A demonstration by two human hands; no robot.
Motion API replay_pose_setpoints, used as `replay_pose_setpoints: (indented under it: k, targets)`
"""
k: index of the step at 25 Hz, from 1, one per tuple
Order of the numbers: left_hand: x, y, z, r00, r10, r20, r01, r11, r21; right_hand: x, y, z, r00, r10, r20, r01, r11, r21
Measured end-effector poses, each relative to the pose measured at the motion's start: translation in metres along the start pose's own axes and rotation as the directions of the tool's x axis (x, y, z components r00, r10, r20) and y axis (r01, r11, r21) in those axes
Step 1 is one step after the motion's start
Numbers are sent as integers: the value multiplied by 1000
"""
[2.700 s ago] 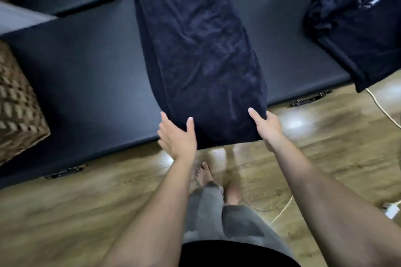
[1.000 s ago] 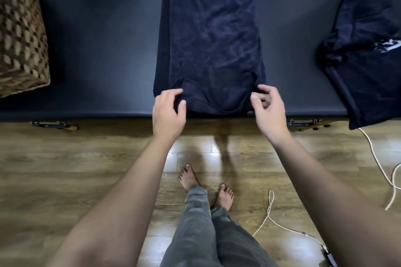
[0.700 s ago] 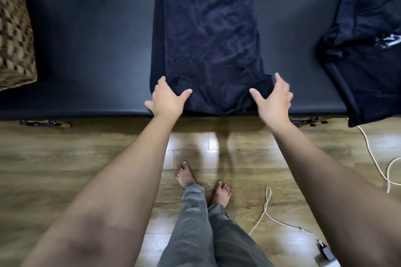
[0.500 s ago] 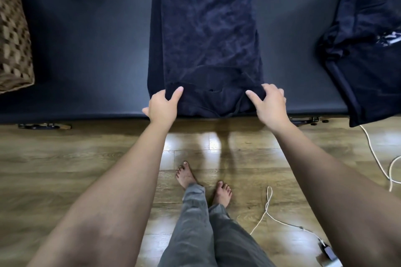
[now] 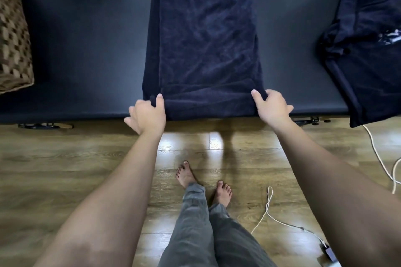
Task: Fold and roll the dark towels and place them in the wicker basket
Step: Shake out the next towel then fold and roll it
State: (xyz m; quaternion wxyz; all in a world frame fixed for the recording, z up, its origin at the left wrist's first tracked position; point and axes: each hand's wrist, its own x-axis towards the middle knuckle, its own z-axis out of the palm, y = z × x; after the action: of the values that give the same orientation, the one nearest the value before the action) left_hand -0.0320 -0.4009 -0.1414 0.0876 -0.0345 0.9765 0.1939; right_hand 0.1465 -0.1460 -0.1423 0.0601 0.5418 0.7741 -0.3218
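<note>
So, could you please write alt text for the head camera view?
Both hands, the left hand and right hand, grip the near corners of a folded dark towel on a black padded bench. A wicker basket stands at left.

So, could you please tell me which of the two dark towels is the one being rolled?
The folded towel in the middle of the bench: both hands, left hand and right hand, grip its rolled near edge. The other towel lies crumpled at the right, untouched.

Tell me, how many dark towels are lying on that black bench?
2. One folded towel lies mid-bench, both hands gripping its near end. A crumpled pile at the right end may hide more.
</note>
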Motion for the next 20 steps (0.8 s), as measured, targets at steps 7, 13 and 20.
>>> replay_pose_setpoints:
  k: [7,13,20]
  targets:
    - [19,10,13,992,123,-31,-118,984,133,-7,9,6,780,-569,-261,457,802,-385]
    - [-2,21,11,691,698,-189,-652,715,252,-26,6,21,731,-642,-231,410,684,-603]
    - [-32,-23,49,458,871,179,-857,378,351,-33,21,30,737,-675,-29,468,541,-699]
